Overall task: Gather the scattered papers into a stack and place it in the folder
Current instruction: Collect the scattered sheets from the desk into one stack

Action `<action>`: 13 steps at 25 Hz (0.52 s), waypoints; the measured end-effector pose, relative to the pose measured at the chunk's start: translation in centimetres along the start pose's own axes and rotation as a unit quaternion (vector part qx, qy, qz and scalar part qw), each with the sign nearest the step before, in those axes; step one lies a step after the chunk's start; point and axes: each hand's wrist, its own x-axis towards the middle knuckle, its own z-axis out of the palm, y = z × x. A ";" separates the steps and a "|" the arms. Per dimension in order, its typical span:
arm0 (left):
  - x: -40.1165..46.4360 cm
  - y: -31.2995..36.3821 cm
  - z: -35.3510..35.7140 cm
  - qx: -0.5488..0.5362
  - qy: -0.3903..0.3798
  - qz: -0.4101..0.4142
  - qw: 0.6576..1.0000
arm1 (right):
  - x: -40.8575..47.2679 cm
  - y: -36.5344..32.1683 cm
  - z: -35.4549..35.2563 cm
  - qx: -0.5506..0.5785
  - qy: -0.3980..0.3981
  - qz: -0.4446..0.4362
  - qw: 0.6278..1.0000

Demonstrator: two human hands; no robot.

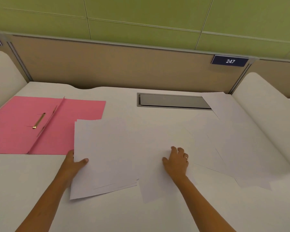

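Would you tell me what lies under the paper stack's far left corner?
The paper stack overlaps the open pink folder, hiding its near right corner. Whatever else lies beneath is covered.

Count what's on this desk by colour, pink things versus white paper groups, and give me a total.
Pink: 1, the open folder.
White: 2, the partial stack that the left hand grips, and the loose sheets spread to the right; their exact number is not clear.
Total: 3.

Soft even light, edges bowed
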 end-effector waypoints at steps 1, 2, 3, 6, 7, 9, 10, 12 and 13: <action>0.0 0.2 -0.1 0.003 -0.009 0.005 1.000 | 0.4 0.4 -0.5 -0.026 -0.014 0.042 0.999; 0.1 0.4 -0.2 0.009 -0.022 0.016 1.000 | 0.7 0.6 -0.8 -0.043 -0.025 0.068 0.996; 0.2 0.6 -0.3 0.018 -0.038 0.025 0.999 | 1.0 0.7 -1.0 -0.055 -0.033 0.078 0.995; 0.6 0.9 -0.6 0.045 -0.075 0.020 0.996 | 1.9 0.8 -1.2 -0.071 -0.053 0.088 0.992; 0.7 1.0 -0.7 0.046 -0.080 0.011 0.996 | 2.2 0.8 -1.3 -0.060 -0.063 0.098 0.991; 0.9 1.1 -0.8 0.039 -0.085 0.004 0.996 | 3.0 1.0 -1.7 -0.019 -0.083 0.118 0.989; 0.8 1.2 -0.8 0.036 -0.085 0.004 0.996 | 3.4 1.1 -1.9 0.006 -0.091 0.122 0.988; 0.7 1.1 -0.7 0.032 -0.084 0.005 0.996 | 4.1 1.6 -2.0 0.052 -0.111 0.120 0.985; 0.8 1.1 -0.7 0.036 -0.083 0.008 0.996 | 4.4 1.8 -2.0 0.066 -0.123 0.119 0.983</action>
